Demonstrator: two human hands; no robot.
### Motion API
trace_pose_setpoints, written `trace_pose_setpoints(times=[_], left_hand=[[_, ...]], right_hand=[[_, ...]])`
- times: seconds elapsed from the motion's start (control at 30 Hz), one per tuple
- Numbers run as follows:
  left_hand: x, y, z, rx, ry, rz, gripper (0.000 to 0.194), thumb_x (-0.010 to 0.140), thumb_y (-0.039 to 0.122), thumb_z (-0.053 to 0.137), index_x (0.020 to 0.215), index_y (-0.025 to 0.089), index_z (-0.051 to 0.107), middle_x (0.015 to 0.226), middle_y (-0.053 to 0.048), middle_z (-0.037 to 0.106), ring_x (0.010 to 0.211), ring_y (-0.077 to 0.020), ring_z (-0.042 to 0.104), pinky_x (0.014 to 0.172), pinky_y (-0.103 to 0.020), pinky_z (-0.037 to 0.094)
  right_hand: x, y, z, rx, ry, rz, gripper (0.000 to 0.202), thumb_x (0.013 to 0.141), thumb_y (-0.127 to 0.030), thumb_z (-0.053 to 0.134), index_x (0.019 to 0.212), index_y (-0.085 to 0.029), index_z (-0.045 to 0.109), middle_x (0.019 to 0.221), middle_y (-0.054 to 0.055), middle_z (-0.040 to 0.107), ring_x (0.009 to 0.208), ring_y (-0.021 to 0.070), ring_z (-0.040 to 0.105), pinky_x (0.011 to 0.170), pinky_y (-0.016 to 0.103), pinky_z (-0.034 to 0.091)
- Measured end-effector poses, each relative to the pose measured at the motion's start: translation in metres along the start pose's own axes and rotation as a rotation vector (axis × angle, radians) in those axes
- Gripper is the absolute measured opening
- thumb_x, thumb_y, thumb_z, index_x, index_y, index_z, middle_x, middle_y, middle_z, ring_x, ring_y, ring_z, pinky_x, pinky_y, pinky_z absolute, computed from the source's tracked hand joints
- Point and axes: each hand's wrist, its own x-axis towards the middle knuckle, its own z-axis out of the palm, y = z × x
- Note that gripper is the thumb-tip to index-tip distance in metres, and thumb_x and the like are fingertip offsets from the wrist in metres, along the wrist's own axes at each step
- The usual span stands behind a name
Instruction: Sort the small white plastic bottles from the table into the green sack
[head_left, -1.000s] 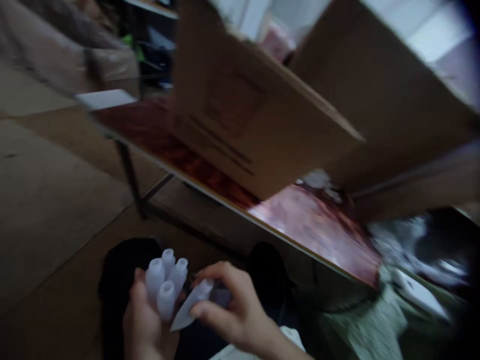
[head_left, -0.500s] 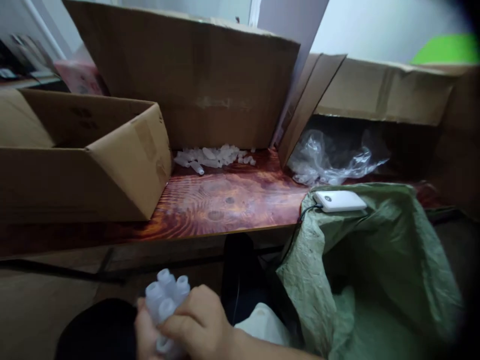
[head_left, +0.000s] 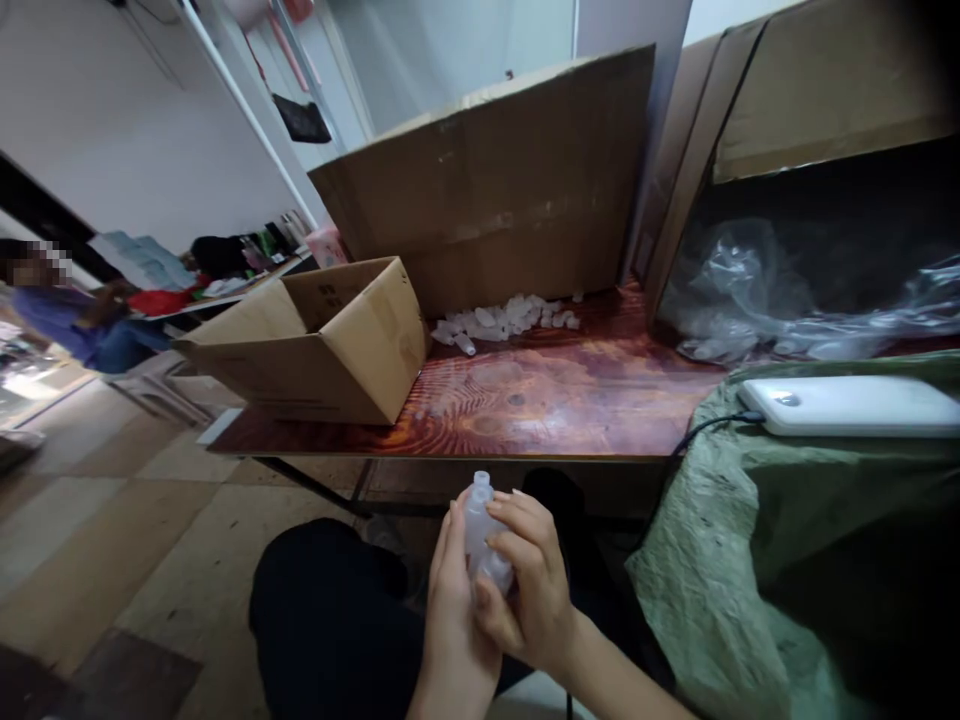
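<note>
Above my lap, both hands are wrapped round translucent white plastic bottles (head_left: 480, 520) with narrow necks. My left hand (head_left: 450, 600) cups them from the left, its fingers pointing up along their side. From the right, my right hand (head_left: 536, 580) presses its curled fingers and thumb over them. One neck sticks up above the fingertips; how many bottles lie between the palms is hidden. On the table beyond, a heap of similar small translucent pieces (head_left: 510, 318) rests against a cardboard panel.
An open cardboard box (head_left: 360, 350) stands on the left of the wooden table (head_left: 540, 400). To my right is a green sack (head_left: 712, 520) with a white power bank (head_left: 855, 405) and cable on its rim. Clear plastic bags (head_left: 742, 290) lie behind it. A person (head_left: 67, 310) sits far left.
My view has swung left, bringing the floor and a seated person into sight. The bunched bottles, earlier showing several necks, are now mostly covered as both hands close round them.
</note>
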Motion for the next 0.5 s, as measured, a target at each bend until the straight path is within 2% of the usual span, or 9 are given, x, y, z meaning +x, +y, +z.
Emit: trace_pose_setpoints(times=[0.07,0.17,0.3,0.4,0.5], left_hand=[[0.001,0.001,-0.001,0.008,-0.024,0.010,0.038,0.092,0.035,0.055,0.126,0.020,0.058,0.125,-0.010,0.063,0.113,-0.0202,0.062,0.094,-0.024,0.049],[0.008,0.003,-0.007,0.022,-0.042,0.043,0.037,0.088,0.033,0.059,0.124,0.023,0.060,0.126,-0.008,0.064,0.115,-0.0226,0.061,0.096,-0.029,0.049],[0.026,0.005,-0.017,0.032,-0.022,0.083,0.039,0.081,0.037,0.067,0.118,0.023,0.064,0.124,-0.009,0.065,0.115,-0.0250,0.061,0.095,-0.032,0.049],[0.044,0.002,-0.023,0.007,-0.029,0.092,0.039,0.071,0.040,0.076,0.104,0.021,0.070,0.112,-0.010,0.070,0.115,-0.0289,0.060,0.099,-0.035,0.046],[0.060,0.001,-0.028,0.006,-0.002,0.097,0.033,0.067,0.039,0.078,0.093,0.021,0.073,0.106,-0.010,0.072,0.114,-0.0313,0.060,0.099,-0.038,0.046]], right_hand=[[0.003,0.002,0.000,-0.008,-0.023,-0.013,0.042,0.077,-0.017,0.053,0.117,-0.027,0.042,0.116,0.009,0.055,0.111,0.0291,0.054,0.099,0.051,0.044],[0.009,0.003,0.005,0.015,-0.023,0.040,0.041,0.075,-0.013,0.054,0.112,-0.027,0.043,0.113,0.008,0.055,0.107,0.0274,0.056,0.098,0.050,0.047],[0.013,0.006,0.021,0.014,0.086,0.142,0.035,0.073,-0.012,0.052,0.103,-0.027,0.047,0.107,0.007,0.058,0.103,0.0284,0.057,0.095,0.054,0.047],[0.012,0.013,0.036,-0.050,0.134,0.188,0.029,0.072,-0.013,0.056,0.097,-0.026,0.049,0.106,0.008,0.059,0.101,0.0295,0.059,0.092,0.055,0.048],[0.011,0.026,0.047,-0.118,0.173,0.192,0.032,0.074,-0.014,0.059,0.103,-0.025,0.051,0.110,0.010,0.061,0.102,0.0289,0.062,0.091,0.052,0.051]])
